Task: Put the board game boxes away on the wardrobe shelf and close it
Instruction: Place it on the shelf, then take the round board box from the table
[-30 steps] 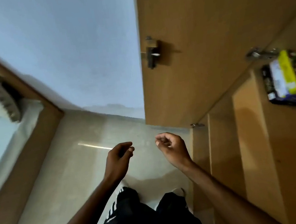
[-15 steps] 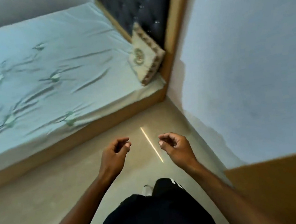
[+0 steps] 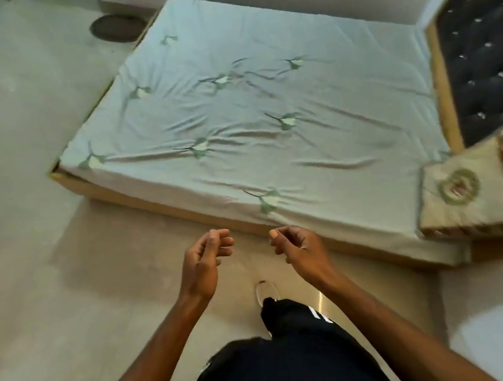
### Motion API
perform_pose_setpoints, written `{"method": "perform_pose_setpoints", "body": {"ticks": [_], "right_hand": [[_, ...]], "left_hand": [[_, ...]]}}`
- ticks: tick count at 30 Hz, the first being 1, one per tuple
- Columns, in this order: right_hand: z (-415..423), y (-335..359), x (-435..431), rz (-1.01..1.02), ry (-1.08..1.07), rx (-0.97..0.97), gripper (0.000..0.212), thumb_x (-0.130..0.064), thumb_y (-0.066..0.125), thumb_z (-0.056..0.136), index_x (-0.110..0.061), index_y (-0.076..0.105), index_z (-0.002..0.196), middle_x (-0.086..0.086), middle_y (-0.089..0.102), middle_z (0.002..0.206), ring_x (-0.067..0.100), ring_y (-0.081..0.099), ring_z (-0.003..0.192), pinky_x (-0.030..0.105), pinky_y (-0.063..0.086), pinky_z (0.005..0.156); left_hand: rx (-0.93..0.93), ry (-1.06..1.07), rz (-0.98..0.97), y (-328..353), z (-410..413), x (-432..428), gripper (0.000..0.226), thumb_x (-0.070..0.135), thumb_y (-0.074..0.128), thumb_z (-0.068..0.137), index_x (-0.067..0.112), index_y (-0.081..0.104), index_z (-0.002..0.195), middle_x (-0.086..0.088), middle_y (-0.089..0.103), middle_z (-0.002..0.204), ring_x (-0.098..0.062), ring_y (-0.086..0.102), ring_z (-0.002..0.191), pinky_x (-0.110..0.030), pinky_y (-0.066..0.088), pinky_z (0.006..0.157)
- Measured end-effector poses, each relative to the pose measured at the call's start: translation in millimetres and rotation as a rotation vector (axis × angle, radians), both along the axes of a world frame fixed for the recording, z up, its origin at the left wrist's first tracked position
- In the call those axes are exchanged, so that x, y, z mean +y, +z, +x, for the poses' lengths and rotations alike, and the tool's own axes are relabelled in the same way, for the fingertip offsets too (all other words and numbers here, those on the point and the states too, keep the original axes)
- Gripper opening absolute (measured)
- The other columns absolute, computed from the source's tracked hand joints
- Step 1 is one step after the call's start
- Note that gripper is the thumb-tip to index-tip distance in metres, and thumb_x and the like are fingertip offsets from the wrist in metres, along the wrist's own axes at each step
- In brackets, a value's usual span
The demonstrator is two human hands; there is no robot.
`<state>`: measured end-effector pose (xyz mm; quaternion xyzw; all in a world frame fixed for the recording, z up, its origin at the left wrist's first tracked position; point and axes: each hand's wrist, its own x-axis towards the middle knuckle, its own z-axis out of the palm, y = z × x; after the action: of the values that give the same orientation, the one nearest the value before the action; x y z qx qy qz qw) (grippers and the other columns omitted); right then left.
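No board game box and no wardrobe appear in the head view. My left hand (image 3: pixel 203 262) and my right hand (image 3: pixel 299 249) are held out in front of me at waist height, a short gap between them. Both are empty, with the fingers loosely curled inward. They hover over the beige floor (image 3: pixel 48 281), just short of the near edge of a bed. Below them I see my dark trousers and one white shoe (image 3: pixel 266 290).
A low bed (image 3: pixel 265 108) with a pale green sheet fills the middle and right. A beige cushion (image 3: pixel 465 194) lies at its right end against a dark tufted headboard (image 3: pixel 487 47). A round dark object (image 3: pixel 116 27) sits on the floor beyond the bed.
The view has swung left, away from the open wardrobe and its shelf with a box, past the wall, onto the bed. My hands stay empty and keep the same curled pose.
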<state>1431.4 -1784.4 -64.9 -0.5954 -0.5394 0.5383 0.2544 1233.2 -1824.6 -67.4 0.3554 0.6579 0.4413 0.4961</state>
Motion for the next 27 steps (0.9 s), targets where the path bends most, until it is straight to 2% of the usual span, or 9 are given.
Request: {"method": "perform_pose_setpoints", "body": {"ticks": [3, 6, 10, 12, 15, 21, 23, 27], "right_hand": [[-60, 1, 58, 0.009, 0.184, -0.039, 0.028, -0.047, 0.058, 0.092, -0.023, 0.07, 0.1, -0.006, 0.071, 0.086, 0.004, 0.066, 0.078, 0.021, 0.05, 0.068], [-129, 2, 106, 0.028, 0.333, -0.075, 0.03, -0.046, 0.057, 0.093, -0.019, 0.071, 0.093, 0.001, 0.071, 0.082, 0.012, 0.067, 0.075, 0.029, 0.052, 0.067], [-258, -11, 162, 0.025, 0.55, -0.128, 0.033, -0.044, 0.055, 0.095, -0.016, 0.07, 0.086, 0.007, 0.071, 0.079, 0.018, 0.065, 0.072, 0.04, 0.054, 0.068], [-328, -15, 179, 0.053, 0.631, -0.111, 0.035, -0.044, 0.054, 0.095, -0.015, 0.07, 0.085, 0.008, 0.071, 0.079, 0.02, 0.066, 0.074, 0.04, 0.054, 0.067], [-422, -13, 193, 0.068, 0.717, -0.118, 0.035, -0.044, 0.053, 0.096, -0.015, 0.07, 0.087, 0.006, 0.071, 0.081, 0.019, 0.068, 0.076, 0.03, 0.052, 0.065], [-618, 6, 209, 0.089, 0.829, -0.062, 0.034, -0.041, 0.051, 0.097, -0.016, 0.07, 0.085, 0.002, 0.071, 0.08, 0.01, 0.066, 0.073, 0.029, 0.052, 0.067], [-681, 3, 218, 0.075, 0.862, -0.045, 0.033, -0.042, 0.052, 0.097, -0.018, 0.07, 0.083, 0.003, 0.072, 0.08, 0.012, 0.067, 0.074, 0.033, 0.054, 0.068], [-791, -10, 241, 0.071, 0.916, -0.054, 0.035, -0.058, 0.051, 0.089, -0.028, 0.069, 0.083, -0.002, 0.073, 0.082, 0.014, 0.069, 0.077, 0.042, 0.057, 0.072]], "left_hand": [[0.002, 0.143, -0.002, -7, -47, 27, 0.036, 0.04, 0.04, 0.099, 0.02, 0.068, 0.109, -0.002, 0.073, 0.101, -0.018, 0.069, 0.091, -0.027, 0.048, 0.076], [-0.024, 0.338, -0.034, -14, -102, 39, 0.031, 0.029, 0.041, 0.103, 0.017, 0.069, 0.107, -0.004, 0.074, 0.1, -0.021, 0.069, 0.089, -0.023, 0.047, 0.073], [-0.024, 0.57, -0.045, -26, -211, 52, 0.029, 0.027, 0.042, 0.103, 0.017, 0.069, 0.106, -0.004, 0.074, 0.098, -0.02, 0.069, 0.086, -0.025, 0.047, 0.073], [-0.021, 0.655, -0.028, -30, -270, 56, 0.028, 0.027, 0.043, 0.102, 0.018, 0.069, 0.104, -0.003, 0.074, 0.097, -0.019, 0.069, 0.086, -0.024, 0.047, 0.073], [-0.022, 0.713, -0.048, -28, -350, 59, 0.026, 0.025, 0.046, 0.102, 0.016, 0.07, 0.104, -0.004, 0.074, 0.097, -0.018, 0.068, 0.085, -0.016, 0.049, 0.068], [0.03, 0.832, -0.008, -5, -522, 69, 0.022, 0.021, 0.05, 0.101, 0.012, 0.07, 0.105, -0.007, 0.074, 0.096, -0.017, 0.067, 0.08, -0.011, 0.048, 0.063], [0.031, 0.886, 0.001, -2, -580, 75, 0.022, 0.019, 0.05, 0.1, 0.01, 0.069, 0.103, -0.009, 0.074, 0.096, -0.015, 0.067, 0.078, -0.01, 0.047, 0.063], [0.051, 0.946, 0.019, -4, -679, 92, 0.022, 0.017, 0.049, 0.1, 0.009, 0.069, 0.104, -0.008, 0.073, 0.095, -0.012, 0.066, 0.077, -0.009, 0.047, 0.063]]}}
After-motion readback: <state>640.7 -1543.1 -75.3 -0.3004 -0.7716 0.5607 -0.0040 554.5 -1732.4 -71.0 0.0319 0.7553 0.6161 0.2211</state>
